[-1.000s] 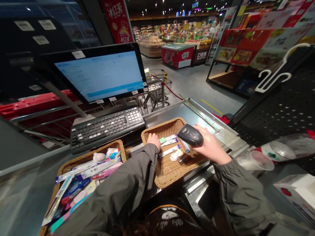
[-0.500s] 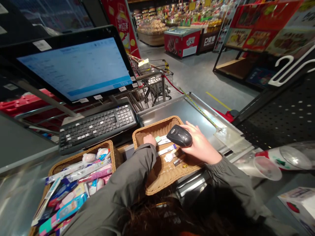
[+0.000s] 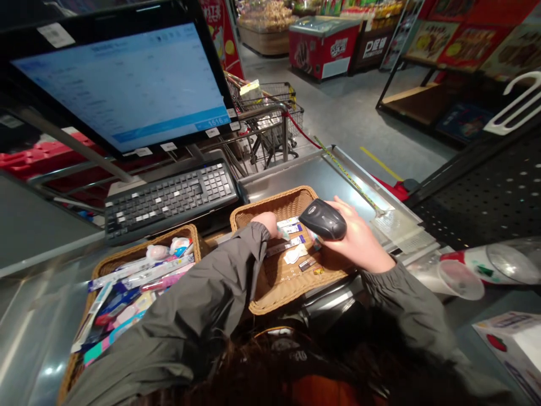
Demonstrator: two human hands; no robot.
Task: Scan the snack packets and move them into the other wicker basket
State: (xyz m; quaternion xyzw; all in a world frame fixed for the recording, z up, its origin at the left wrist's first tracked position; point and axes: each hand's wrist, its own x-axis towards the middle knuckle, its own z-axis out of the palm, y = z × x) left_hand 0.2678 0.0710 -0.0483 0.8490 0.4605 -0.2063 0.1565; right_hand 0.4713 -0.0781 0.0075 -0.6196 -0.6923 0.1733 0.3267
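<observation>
My right hand (image 3: 362, 241) is wrapped round a black handheld barcode scanner (image 3: 323, 219), held over the right side of a wicker basket (image 3: 285, 304). My left hand (image 3: 266, 221) reaches into the back left of that basket. Its fingers are closed on a thin packet with a pale green part (image 3: 282, 231), mostly hidden by the hand. Slim white-and-blue packages (image 3: 292, 225) lie beside it. Nearer me in the basket are a white shaped piece (image 3: 296, 254), a small dark item (image 3: 307, 264) and a small yellow one (image 3: 318, 271).
Another wicker basket (image 3: 192, 232), full of packaged goods, stands at the left, partly behind my left sleeve. Behind it are a keyboard (image 3: 169, 200) and a monitor (image 3: 127, 90). Plastic cups (image 3: 460, 279) lie at the right. A metal counter (image 3: 291, 179) extends behind the near basket.
My left hand has shifted slightly right inside the basket, with the pale green part still by its fingers. The scanner and my right hand have moved a little right. The view has tilted down.
</observation>
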